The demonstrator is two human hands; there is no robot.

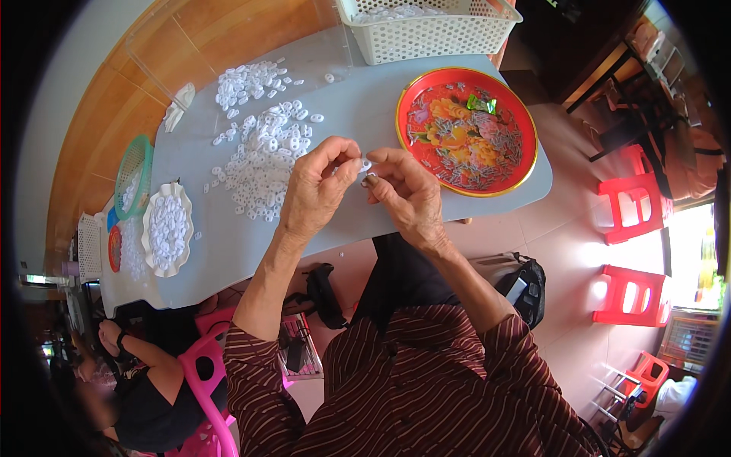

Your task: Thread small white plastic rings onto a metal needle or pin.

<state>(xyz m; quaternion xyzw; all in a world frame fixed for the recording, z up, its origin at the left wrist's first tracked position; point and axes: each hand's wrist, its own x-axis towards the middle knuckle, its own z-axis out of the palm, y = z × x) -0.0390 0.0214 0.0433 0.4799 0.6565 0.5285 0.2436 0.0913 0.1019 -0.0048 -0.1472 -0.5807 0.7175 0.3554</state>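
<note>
Above the table's front edge, my left hand (321, 186) is closed in a pinch, with a small white plastic piece (366, 165) at its fingertips. My right hand (411, 190) faces it, thumb and forefinger bent around a small shiny metal piece (371, 179) too tiny to make out fully. Both sets of fingertips nearly meet at the white piece. Left of my hands, a heap of similar white pieces (263, 164) with holes spreads over the grey table (365, 99). On the right, a round red tray (531, 145) with a flower print holds many small metal pins (499, 137).
A green wrapped packet (481, 104) lies in the tray. Behind stands a white perforated basket (426, 42). At left are a scalloped white dish (185, 255) of white pieces and a green basket (126, 171). Another person's arm (145, 354) is at lower left; red stools (632, 206) stand right.
</note>
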